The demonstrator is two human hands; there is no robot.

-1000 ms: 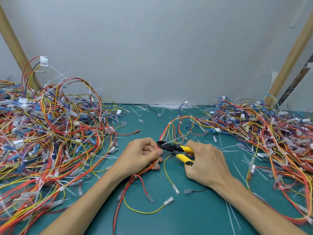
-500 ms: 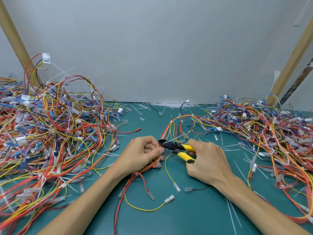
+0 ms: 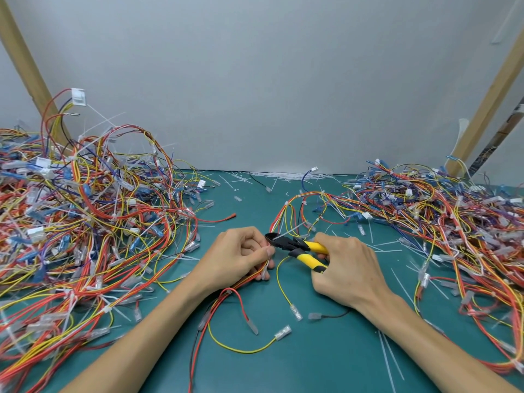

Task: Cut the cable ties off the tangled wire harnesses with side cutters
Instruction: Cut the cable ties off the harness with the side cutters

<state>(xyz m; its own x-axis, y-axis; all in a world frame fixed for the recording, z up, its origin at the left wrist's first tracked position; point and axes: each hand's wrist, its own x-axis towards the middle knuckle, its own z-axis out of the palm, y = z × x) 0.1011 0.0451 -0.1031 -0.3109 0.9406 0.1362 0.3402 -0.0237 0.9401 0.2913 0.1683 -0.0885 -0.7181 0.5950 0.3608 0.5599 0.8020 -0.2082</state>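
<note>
Two heaps of glossy red, yellow and blue wire, left heap (image 3: 85, 222) at 9 o'clock and right heap (image 3: 442, 219) at 3, run off-frame. Between them a bare teal mat (image 3: 326, 364) runs from 12 to 6. At centre, the left hand (image 3: 241, 256) curls round a thin harness (image 3: 242, 281). The right hand (image 3: 348, 268) grips yellow-handled side cutters (image 3: 295, 245), their black jaws at a white cable tie (image 3: 289, 230). Their gape is unclear.

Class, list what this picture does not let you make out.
Head view:
- Whether the side cutters have bitten the cable tie: tips too small.
- The harness inside the left hand: hidden by curled fingers.
- Cutter handle ends: covered by the right hand.
- Left wire pile: cut off by frame edge.
</note>
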